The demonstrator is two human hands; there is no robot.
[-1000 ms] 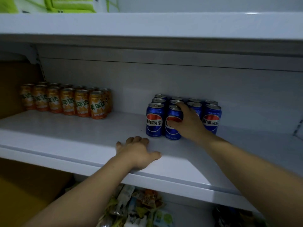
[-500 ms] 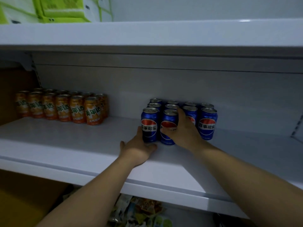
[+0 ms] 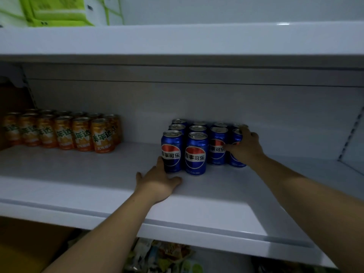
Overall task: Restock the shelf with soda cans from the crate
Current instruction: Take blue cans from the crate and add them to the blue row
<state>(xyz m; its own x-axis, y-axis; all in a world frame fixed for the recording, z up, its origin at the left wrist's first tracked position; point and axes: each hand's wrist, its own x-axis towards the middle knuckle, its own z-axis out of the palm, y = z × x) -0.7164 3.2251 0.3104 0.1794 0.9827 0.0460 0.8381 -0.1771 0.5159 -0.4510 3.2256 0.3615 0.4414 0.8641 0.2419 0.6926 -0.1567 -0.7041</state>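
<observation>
A block of several blue Pepsi cans (image 3: pixel 195 153) stands upright in rows on the white shelf (image 3: pixel 78 174), right of centre. My left hand (image 3: pixel 157 183) lies flat on the shelf, its fingertips against the base of the front-left blue can (image 3: pixel 171 151). My right hand (image 3: pixel 245 145) wraps around the rightmost front blue can (image 3: pixel 237 136) and hides most of it. The crate is out of view.
A row of several orange soda cans (image 3: pixel 65 133) fills the shelf's left end. The upper shelf board (image 3: pixel 177 40) hangs low over the cans, with green-and-white packs (image 3: pixel 55 10) on it. Snack bags (image 3: pixel 163 257) lie on the level below.
My right hand has shifted from the front middle can to the rightmost can. My left hand slid forward along the shelf to the front-left can. The view has tilted downward.
</observation>
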